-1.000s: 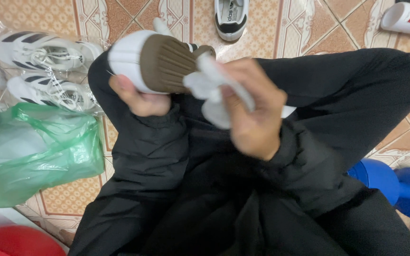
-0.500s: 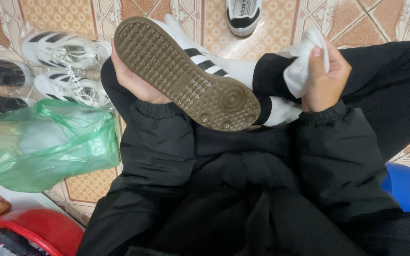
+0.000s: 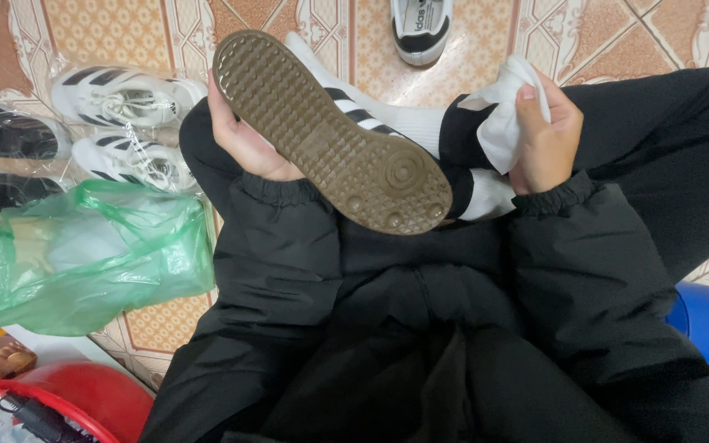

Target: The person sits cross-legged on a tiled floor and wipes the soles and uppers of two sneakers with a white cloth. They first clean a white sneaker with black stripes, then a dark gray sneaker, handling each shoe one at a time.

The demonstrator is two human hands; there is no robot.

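Right now my left hand [image 3: 244, 135] cups the white sneaker with black stripes and a brown studded rubber sole [image 3: 330, 131], fingers closed around its side, sole turned up above my lap. My right hand [image 3: 547, 139] is clamped on a crumpled white cloth [image 3: 502, 123] just beside the heel. I judge the shoe light, its sole stiff and grippy (the upper softer), so the midfoot is the best hold.

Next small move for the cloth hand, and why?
Probably bring the right hand with its white cloth across onto the brown sole: the left hand holds the shoe sole-up, and the cloth sits bunched off to the side, not touching it.
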